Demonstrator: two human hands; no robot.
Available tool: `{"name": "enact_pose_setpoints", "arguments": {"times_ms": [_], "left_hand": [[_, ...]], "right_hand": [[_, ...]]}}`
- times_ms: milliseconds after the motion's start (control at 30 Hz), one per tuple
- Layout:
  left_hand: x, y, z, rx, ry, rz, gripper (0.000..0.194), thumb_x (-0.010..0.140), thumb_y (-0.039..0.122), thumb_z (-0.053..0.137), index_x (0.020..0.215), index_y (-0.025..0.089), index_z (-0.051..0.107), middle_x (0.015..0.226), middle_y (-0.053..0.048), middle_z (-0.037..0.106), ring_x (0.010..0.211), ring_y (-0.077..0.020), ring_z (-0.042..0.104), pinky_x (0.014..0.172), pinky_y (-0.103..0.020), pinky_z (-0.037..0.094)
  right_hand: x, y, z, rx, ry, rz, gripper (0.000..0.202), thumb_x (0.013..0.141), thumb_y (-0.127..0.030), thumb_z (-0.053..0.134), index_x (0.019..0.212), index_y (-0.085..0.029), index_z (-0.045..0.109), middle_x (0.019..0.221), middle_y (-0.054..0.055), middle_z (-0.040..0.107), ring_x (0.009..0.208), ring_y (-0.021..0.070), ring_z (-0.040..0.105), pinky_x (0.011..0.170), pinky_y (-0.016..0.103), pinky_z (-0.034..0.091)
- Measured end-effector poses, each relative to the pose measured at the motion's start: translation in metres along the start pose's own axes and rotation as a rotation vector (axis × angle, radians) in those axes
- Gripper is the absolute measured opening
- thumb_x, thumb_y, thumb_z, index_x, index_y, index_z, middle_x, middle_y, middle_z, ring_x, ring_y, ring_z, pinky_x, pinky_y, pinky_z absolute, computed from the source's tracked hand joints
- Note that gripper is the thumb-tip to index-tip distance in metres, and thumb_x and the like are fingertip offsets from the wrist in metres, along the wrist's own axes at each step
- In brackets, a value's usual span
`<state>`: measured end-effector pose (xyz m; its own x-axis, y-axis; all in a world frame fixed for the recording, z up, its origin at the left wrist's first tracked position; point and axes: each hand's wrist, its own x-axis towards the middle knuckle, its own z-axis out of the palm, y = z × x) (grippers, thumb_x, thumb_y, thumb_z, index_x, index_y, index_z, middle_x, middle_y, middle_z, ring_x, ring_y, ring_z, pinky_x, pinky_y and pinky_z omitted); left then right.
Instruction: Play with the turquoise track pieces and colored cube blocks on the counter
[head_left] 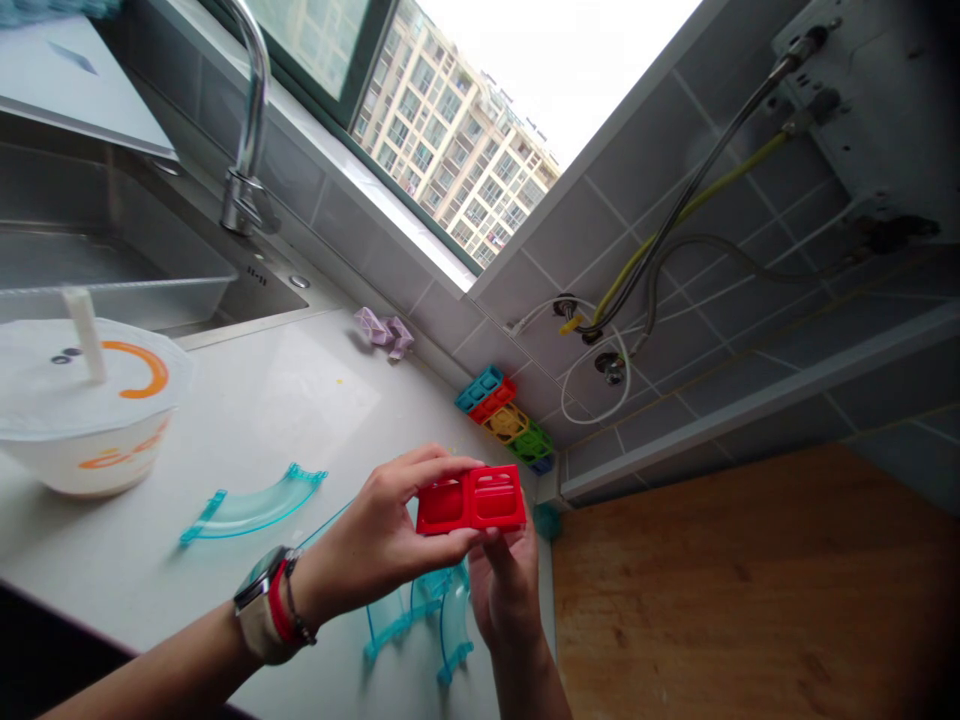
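Observation:
A red plastic toy block (471, 500) with two window-like openings is held up between both hands over the white counter. My left hand (390, 520) grips it from the left, thumb below and fingers along the top. My right hand (510, 585) closes on its right end from beneath, with some fingers hidden behind it. Under the hands lie several translucent teal track pieces (454, 625), partly covered by my left arm. Another curved teal track piece (255, 505) lies farther left. Several coloured blocks (506, 415), blue, red, yellow and green, stand against the tiled wall.
A lidded white bowl (112, 450) stands at the left, before a steel sink (285, 305) with a faucet (244, 190). Crumpled purple pieces (384, 333) lie by the wall. Hoses (690, 200) hang at the right, above a wooden board (750, 590).

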<state>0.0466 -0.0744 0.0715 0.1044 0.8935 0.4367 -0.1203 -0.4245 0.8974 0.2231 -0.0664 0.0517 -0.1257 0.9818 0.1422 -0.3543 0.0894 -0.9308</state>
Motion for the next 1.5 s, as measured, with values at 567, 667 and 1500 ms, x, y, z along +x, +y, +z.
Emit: {"name": "enact_pose_setpoints", "arguments": {"times_ms": [567, 667, 1500], "left_hand": [[0.010, -0.017, -0.026, -0.021, 0.157, -0.105, 0.049, 0.079, 0.042, 0.084, 0.120, 0.018, 0.070, 0.117, -0.010, 0.074, 0.099, -0.0263, 0.074, 0.083, -0.035, 0.065], [0.010, -0.020, -0.029, -0.048, 0.149, -0.138, 0.053, 0.077, 0.043, 0.085, 0.121, 0.017, 0.070, 0.116, -0.012, 0.075, 0.100, -0.0283, 0.075, 0.084, -0.038, 0.067], [0.012, -0.019, -0.029, -0.097, 0.145, -0.178, 0.051, 0.082, 0.042, 0.082, 0.125, 0.020, 0.067, 0.114, -0.009, 0.077, 0.097, -0.0255, 0.076, 0.081, -0.032, 0.065]], "right_hand": [[0.057, -0.045, -0.077, -0.643, 0.211, -0.166, 0.059, 0.079, -0.038, 0.081, 0.132, -0.021, 0.062, 0.130, 0.012, 0.067, 0.112, 0.0238, 0.066, 0.091, 0.037, 0.055], [0.077, -0.037, -0.116, -0.822, 0.388, -0.106, 0.055, 0.079, -0.050, 0.074, 0.122, -0.017, 0.067, 0.117, 0.013, 0.072, 0.100, 0.0239, 0.069, 0.074, 0.032, 0.057], [0.084, 0.020, -0.129, -1.302, 0.106, 0.007, 0.028, 0.080, -0.044, 0.066, 0.083, -0.017, 0.072, 0.078, 0.010, 0.077, 0.073, 0.0255, 0.072, 0.070, 0.033, 0.053]]}}
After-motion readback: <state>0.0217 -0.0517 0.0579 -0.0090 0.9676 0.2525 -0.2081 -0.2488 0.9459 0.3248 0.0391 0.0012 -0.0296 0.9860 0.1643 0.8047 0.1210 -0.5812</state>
